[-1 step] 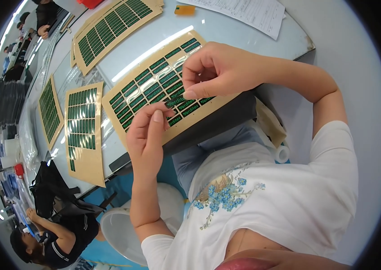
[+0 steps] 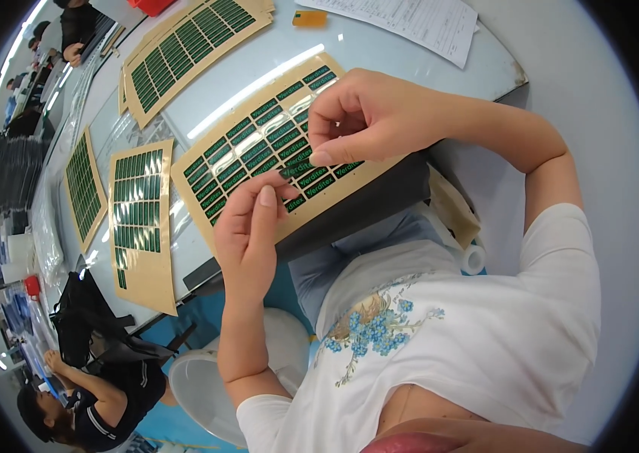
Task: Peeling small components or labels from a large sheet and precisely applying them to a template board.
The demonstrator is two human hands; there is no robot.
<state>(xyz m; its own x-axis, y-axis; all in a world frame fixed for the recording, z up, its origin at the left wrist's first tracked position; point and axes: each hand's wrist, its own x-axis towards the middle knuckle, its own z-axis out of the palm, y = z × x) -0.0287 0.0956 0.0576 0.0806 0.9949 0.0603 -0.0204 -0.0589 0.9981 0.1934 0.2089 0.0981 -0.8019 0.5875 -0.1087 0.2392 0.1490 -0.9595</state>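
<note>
A brown backing sheet (image 2: 197, 214) with rows of dark green printed labels lies on the table before me, partly under my hands. Over its lower part, a small dark green label (image 2: 298, 172) spans the gap between my fingertips. Its left end is pinched by my left hand (image 2: 248, 219), whose other fingers curl in. The thumb and forefinger of my right hand (image 2: 368, 113) come together at its right end. Whether the label is fully off the sheet is hard to tell against the similar labels behind it.
More label sheets (image 2: 138, 204) lie to the left and at the back. A small orange card (image 2: 310, 18) and a printed paper (image 2: 418, 26) rest at the far side. At lower left sits a person (image 2: 108, 400) near a black bag (image 2: 81, 317). A white bin (image 2: 206, 385) stands below.
Both hands have shifted very slightly, with the label between them changing its tilt a little. Everything else looks the same.
</note>
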